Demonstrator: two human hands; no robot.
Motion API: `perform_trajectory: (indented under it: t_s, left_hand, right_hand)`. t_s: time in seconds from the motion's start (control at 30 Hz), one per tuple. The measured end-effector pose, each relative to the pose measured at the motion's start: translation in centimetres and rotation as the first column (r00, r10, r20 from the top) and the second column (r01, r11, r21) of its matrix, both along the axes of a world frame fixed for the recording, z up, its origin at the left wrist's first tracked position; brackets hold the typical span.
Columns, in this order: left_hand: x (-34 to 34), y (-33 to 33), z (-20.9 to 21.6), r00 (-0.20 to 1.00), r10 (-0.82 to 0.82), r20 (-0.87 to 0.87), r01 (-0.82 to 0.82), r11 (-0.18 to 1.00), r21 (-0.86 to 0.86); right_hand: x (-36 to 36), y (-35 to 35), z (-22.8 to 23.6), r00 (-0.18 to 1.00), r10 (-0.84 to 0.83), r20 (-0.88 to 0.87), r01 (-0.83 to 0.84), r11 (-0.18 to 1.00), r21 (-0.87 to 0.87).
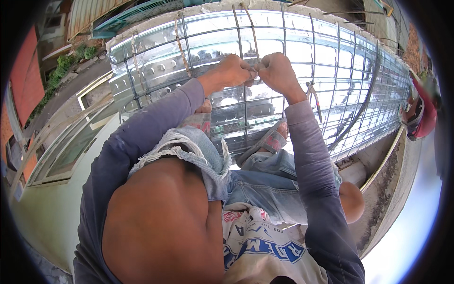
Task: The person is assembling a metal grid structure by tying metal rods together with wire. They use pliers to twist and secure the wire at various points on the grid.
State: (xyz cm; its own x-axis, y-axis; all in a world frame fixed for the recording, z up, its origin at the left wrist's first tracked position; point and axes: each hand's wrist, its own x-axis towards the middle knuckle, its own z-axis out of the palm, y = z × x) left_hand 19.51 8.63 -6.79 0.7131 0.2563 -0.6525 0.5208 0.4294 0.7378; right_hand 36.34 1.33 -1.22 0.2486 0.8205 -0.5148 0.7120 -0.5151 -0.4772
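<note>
My left hand (229,73) and my right hand (280,75) meet over a wire mesh of thin steel bars (245,106). Both are closed, fingertips pinched together beside a bar crossing. Whatever lies between the fingers is too small or hidden to make out. Just right of my right wrist, a pair of pincers (318,102) rests on the mesh with its handles pointing down. Shiny corrugated metal decking (265,110) lies under the mesh, and my sandalled feet stand on it.
Rusty bars (180,45) cross the mesh at left and centre. A dark curved line (362,111) runs over it at right. Another person in a red cap (422,113) is at the far right. A concrete ledge (395,189) borders the right side; a drop shows at left beyond the decking.
</note>
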Motion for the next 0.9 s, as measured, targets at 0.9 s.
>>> perform_trajectory:
  t_s: [0.9]
  left_hand:
    - [4.4, 6.0, 3.1, 0.93, -0.364, -0.048, 0.354, 0.855, 0.38]
  right_hand:
    - [8.0, -15.8, 1.3, 0.827, -0.118, 0.55, 0.264, 0.945, -0.195]
